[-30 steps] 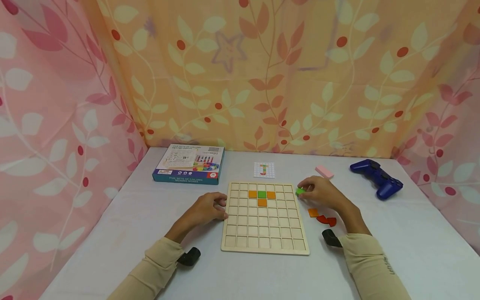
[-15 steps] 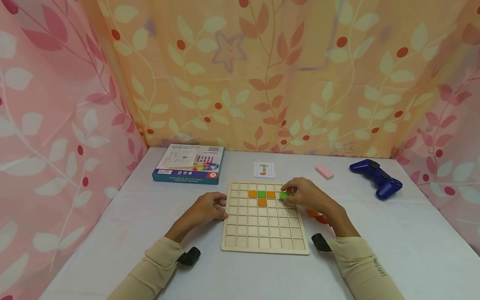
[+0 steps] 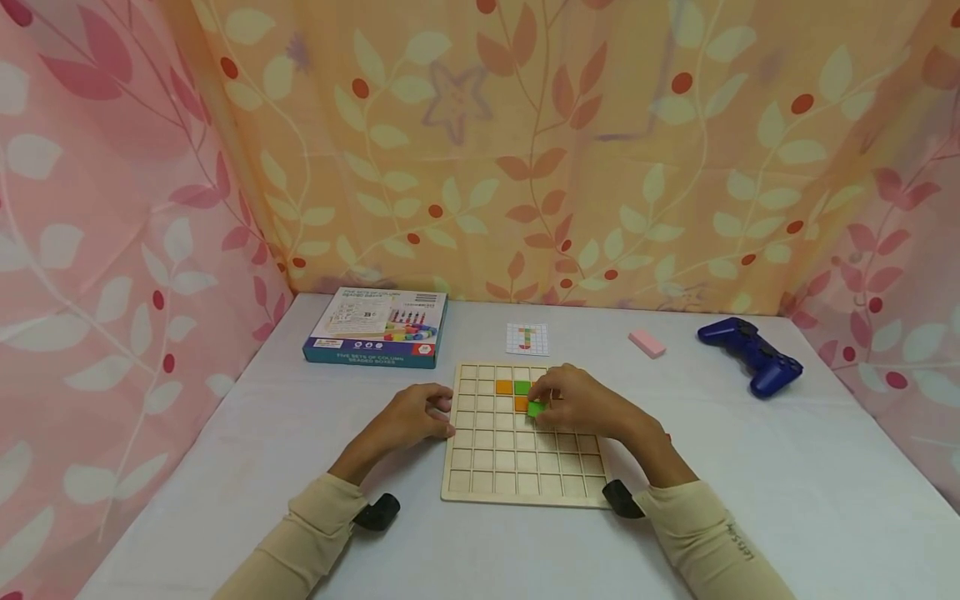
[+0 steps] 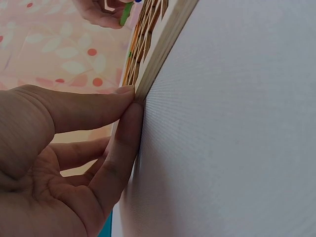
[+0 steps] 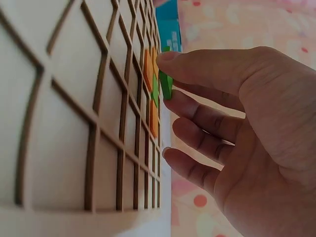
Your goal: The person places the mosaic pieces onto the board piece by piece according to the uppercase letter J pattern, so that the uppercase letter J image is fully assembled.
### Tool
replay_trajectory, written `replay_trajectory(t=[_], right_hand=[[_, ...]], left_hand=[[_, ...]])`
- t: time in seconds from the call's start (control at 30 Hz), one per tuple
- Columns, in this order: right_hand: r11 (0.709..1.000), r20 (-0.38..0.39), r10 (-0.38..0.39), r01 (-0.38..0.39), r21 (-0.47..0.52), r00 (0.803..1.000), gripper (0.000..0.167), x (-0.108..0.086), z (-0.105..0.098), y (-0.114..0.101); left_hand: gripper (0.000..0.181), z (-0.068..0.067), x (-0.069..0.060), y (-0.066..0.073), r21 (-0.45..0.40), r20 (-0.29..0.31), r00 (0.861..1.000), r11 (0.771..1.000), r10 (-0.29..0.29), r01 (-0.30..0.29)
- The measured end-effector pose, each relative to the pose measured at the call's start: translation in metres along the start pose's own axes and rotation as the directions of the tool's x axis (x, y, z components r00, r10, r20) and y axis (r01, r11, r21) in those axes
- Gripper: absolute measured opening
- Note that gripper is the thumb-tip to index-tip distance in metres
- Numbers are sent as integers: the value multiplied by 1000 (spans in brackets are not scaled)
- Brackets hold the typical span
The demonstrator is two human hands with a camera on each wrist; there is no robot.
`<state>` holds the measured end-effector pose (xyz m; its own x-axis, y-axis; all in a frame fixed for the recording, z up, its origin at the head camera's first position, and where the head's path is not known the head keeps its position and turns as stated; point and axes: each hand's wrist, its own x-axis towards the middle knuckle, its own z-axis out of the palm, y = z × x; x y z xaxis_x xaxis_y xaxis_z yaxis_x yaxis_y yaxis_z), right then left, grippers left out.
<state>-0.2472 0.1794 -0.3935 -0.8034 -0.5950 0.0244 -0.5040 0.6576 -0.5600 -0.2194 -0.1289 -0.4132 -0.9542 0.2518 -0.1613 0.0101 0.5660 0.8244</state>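
Observation:
My right hand (image 3: 581,404) pinches a green square tile (image 3: 535,409) between thumb and fingertips, over the wooden grid board (image 3: 487,483). In the right wrist view, this green tile (image 5: 166,81) stands tilted above the laid tiles. On the board lie an orange tile (image 3: 504,387), a green tile (image 3: 522,387) and, below that one, another orange tile (image 3: 521,403). An orange tile right of the green one is mostly covered by my right hand. My left hand (image 3: 414,417) rests at the board's left edge, thumb and fingertips touching its rim (image 4: 165,44).
A small pattern card (image 3: 527,339) lies behind the board. The boxed set (image 3: 375,329) stands at back left. A pink block (image 3: 647,342) and a blue game controller (image 3: 750,357) lie at back right. My right forearm mostly covers the loose pieces beside the board.
My right hand has carried the green tile leftward from beside the board to above its upper middle. The loose orange and red pieces are now mostly covered. My left hand has stayed put.

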Motion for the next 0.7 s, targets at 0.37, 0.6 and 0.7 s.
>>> replay_trajectory(t=[0.37, 0.6, 0.7], right_hand=[[998, 25, -64, 64, -12, 998, 20, 1, 10, -15], [998, 31, -51, 52, -17, 998, 23, 1, 12, -16], [999, 31, -41, 42, -18, 999, 23, 0, 13, -15]], left_hand=[[60, 0, 1, -1, -5, -2, 1000, 1000, -6, 6], [59, -1, 1, -1, -6, 1, 1000, 1000, 3, -3], [59, 0, 0, -1, -10, 2, 1000, 1000, 3, -3]])
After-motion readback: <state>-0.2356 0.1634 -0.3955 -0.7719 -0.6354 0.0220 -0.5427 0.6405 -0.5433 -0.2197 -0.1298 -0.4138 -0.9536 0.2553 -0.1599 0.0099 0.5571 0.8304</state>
